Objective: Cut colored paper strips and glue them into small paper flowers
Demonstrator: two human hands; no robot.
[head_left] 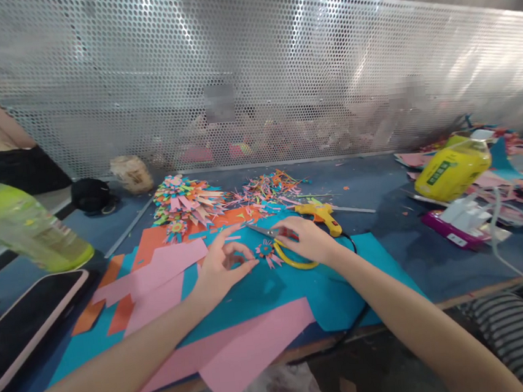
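Note:
My right hand (pixel 303 239) is wrapped round a pair of scissors (pixel 290 258) with yellow handles. Their metal blades point left, toward my other hand. My left hand (pixel 224 262) is closed in a pinch, thumb and forefinger tips at the edge of a small paper flower (pixel 265 249). The flower has a blue centre and pink strips fanning out from it. Both hands are just above blue paper sheets (pixel 234 297). Beyond them stands a layered cluster of fringed, multicoloured paper flowers (pixel 186 203).
A yellow glue gun (pixel 321 213) lies behind my right hand. Pink paper (pixel 257 347) overhangs the front edge. At left are a phone (pixel 29 332) and a green bottle (pixel 28 227); at right, a yellow pack (pixel 452 168) and a purple power strip (pixel 454 230). A perforated metal screen (pixel 272 71) backs the table.

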